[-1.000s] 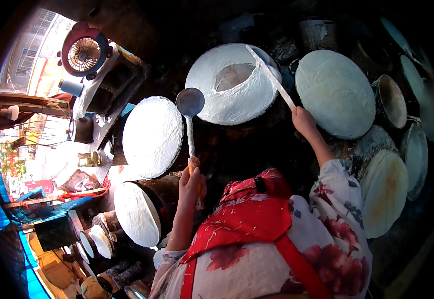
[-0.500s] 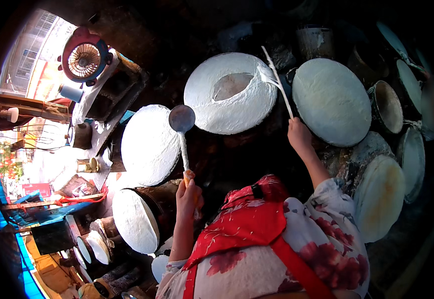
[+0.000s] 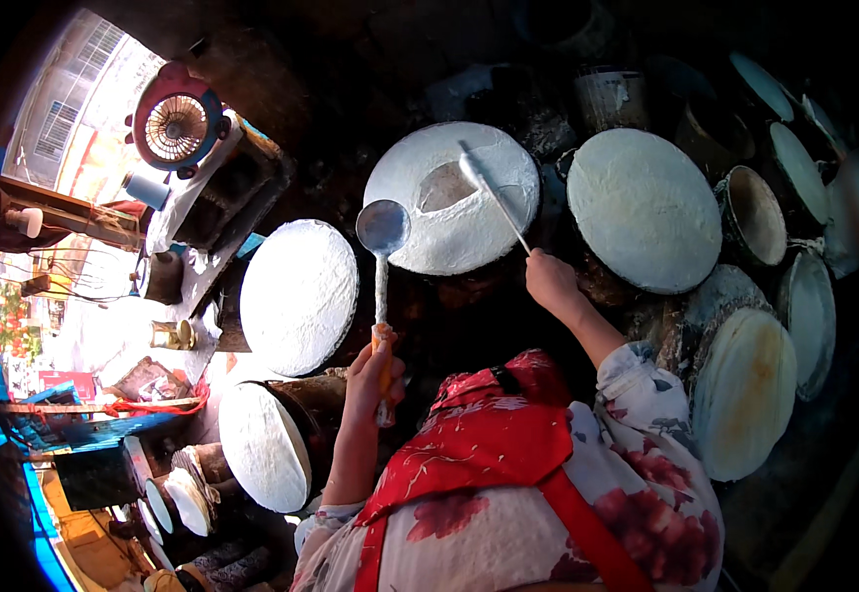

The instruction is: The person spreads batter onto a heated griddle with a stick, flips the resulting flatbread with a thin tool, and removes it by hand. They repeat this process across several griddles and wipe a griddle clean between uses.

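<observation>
My left hand [image 3: 370, 373] is closed around the orange handle of a long ladle [image 3: 383, 229]. The ladle's round bowl is raised over the left edge of a wide round surface coated in white [image 3: 454, 242]. An uneven greyish patch [image 3: 441, 189] shows in the middle of that coating. My right hand [image 3: 552, 282] grips a thin pale stick [image 3: 499, 203] by its near end. The stick's far tip lies over the coating, beside the patch's upper right; whether it touches cannot be made out.
Similar white discs stand to the left [image 3: 299, 296], lower left [image 3: 265, 446] and right [image 3: 644, 209]. A yellow-stained disc [image 3: 745, 393] leans at the lower right, near an open round vessel [image 3: 757, 215]. A small fan [image 3: 177, 128] and a cup [image 3: 145, 190] sit at the upper left.
My right hand has moved left and slightly down, bringing the stick from the disc's right edge over its middle. The white flap near the stick no longer shows. The ladle has shifted slightly right.
</observation>
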Available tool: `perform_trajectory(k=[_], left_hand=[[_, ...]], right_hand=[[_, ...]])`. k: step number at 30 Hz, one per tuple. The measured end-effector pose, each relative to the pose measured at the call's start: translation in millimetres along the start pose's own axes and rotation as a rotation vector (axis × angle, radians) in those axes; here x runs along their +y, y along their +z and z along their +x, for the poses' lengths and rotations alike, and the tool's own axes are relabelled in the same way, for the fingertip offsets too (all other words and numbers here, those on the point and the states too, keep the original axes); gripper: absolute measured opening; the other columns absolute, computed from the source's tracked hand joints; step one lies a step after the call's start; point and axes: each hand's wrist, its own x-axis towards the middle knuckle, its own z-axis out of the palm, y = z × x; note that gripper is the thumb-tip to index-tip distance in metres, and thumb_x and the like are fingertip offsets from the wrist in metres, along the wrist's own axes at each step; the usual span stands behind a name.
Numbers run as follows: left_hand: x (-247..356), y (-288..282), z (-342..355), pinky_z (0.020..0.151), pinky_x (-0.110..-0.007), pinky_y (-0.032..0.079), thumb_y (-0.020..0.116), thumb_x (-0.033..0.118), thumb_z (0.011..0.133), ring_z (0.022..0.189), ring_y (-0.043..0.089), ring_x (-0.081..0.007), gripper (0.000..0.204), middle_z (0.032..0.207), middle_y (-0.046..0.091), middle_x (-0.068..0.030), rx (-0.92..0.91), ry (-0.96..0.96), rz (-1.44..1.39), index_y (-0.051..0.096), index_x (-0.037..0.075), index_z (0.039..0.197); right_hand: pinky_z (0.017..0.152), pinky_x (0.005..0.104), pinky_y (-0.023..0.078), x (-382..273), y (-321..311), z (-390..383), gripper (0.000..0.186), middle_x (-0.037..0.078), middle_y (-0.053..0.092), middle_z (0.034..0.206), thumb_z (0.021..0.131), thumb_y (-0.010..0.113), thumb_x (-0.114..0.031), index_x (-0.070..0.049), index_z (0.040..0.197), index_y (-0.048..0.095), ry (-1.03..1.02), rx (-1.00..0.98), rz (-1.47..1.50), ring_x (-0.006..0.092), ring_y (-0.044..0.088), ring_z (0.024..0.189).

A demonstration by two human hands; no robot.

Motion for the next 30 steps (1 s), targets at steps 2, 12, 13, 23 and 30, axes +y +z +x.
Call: perform_trajectory(k=[2,12,13,23,30], left_hand=[[1,3,-4,0.039,-0.023,0.033,0.049,0.032,0.096,0.042,0.043,-0.0103,0.033,0.066,0.048,-0.0017,0.029,-0.008,0.048,0.05,0.009,0.121],[8,-2,-5,0.039,-0.024,0.036,0.052,0.032,0.095,0.043,0.047,-0.0124,0.03,0.065,0.05,-0.0023,-0.013,-0.041,-0.036,0.052,0.01,0.116],[8,-2,-6,0.038,-0.024,0.035,0.052,0.031,0.095,0.043,0.047,-0.0123,0.03,0.065,0.05,-0.0022,-0.016,-0.037,-0.04,0.052,0.01,0.115],[6,1,-1,0.038,-0.025,0.038,0.051,0.028,0.095,0.043,0.048,-0.0123,0.025,0.066,0.051,-0.0027,0.028,-0.022,-0.032,0.05,0.011,0.113],[10,-6,13,0.038,-0.025,0.039,0.051,0.028,0.095,0.041,0.047,-0.0126,0.025,0.066,0.052,-0.0023,0.082,0.018,0.129,0.051,0.008,0.11]], right_hand=[[0.066,0.0474,0.052,-1,-15,6,0.019,0.02,0.065,0.075,0.09,0.047,-0.017,-0.002,0.085,0.057,-0.075,-0.006,0.006,0.0372,0.065,0.076],[0.064,0.0426,0.054,-2,-14,31,0.012,0.019,0.067,0.074,0.085,0.049,-0.01,-0.002,0.084,0.057,-0.201,-0.018,-0.108,0.0332,0.067,0.073],[0.064,0.0425,0.054,8,-14,42,0.012,0.018,0.066,0.074,0.086,0.048,-0.01,-0.002,0.084,0.057,-0.163,0.033,-0.116,0.0331,0.067,0.073],[0.063,0.0417,0.054,-8,-21,60,0.012,0.018,0.067,0.073,0.084,0.049,-0.009,-0.001,0.085,0.059,-0.246,0.02,-0.126,0.0324,0.068,0.072],[0.062,0.0428,0.053,-15,-13,46,0.011,0.017,0.066,0.072,0.083,0.05,-0.009,-0.002,0.089,0.056,-0.401,-0.128,-0.202,0.0333,0.067,0.069]])
